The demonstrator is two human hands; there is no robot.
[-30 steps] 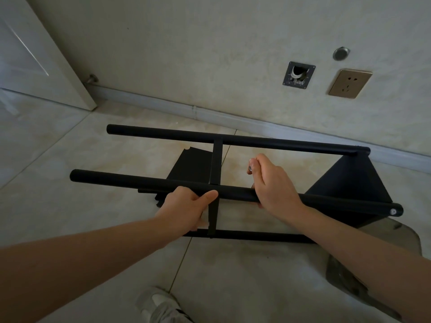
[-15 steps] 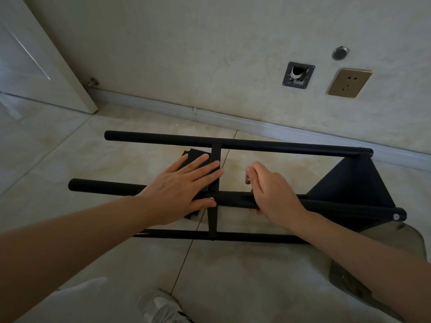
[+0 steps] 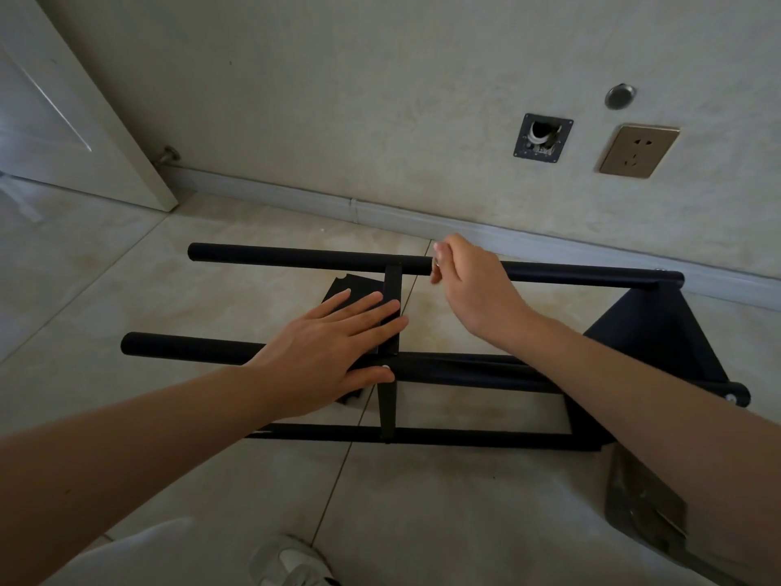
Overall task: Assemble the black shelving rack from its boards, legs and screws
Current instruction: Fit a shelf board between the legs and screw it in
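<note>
**Right Hand Transferred to Far Leg; Left Hand Bracing Middle Board**

The right hand (image 3: 473,285) has left the near leg (image 3: 465,374), where it sat half a second ago, and is now at the far leg (image 3: 296,258), fingertips pinching a small pale item, probably a screw (image 3: 435,264). The left hand (image 3: 334,344) has stayed flat, fingers straight and spread, pressing the middle board (image 3: 391,298), thumb beside a pale screw head (image 3: 385,367) on the near leg. Judgement: the near joint appears fastened; the far joint is next.

The rack lies on its side on the floor directly under both hands.

Count, as visible:
- Legs: three, the third (image 3: 465,435) below the left wrist
- Boards: two, the second, an end board (image 3: 659,327), beyond the right forearm
- Screws: two at the hands; two more pale spots at the leg ends by the end board
</note>
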